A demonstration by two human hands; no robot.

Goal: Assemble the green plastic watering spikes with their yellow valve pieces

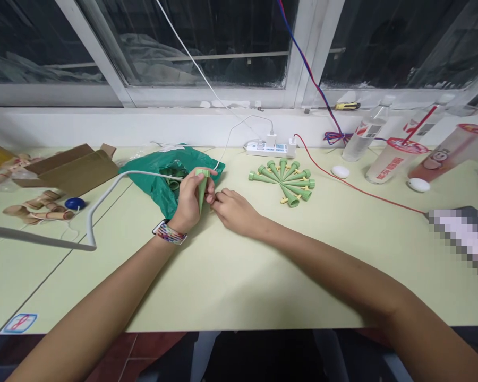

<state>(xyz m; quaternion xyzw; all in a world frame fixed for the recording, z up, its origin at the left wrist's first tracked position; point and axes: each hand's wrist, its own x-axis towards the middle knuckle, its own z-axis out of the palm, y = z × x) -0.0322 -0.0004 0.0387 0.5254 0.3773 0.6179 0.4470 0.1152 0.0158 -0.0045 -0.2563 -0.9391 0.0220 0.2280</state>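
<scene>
My left hand is wrapped round a green plastic watering spike, its wide end up. Close beside it, my right hand has its fingers pinched together at the left fingertips; whatever they hold is hidden. Behind my left hand lies a green plastic bag, open, with more green pieces inside. To the right, several green spikes with small yellow valves lie fanned out on the table, tips pointing to the middle.
A power strip with plugs stands by the wall. At right are drink cups, bottles and a red cable. A cardboard box, wooden toys and a grey bent tube are at left.
</scene>
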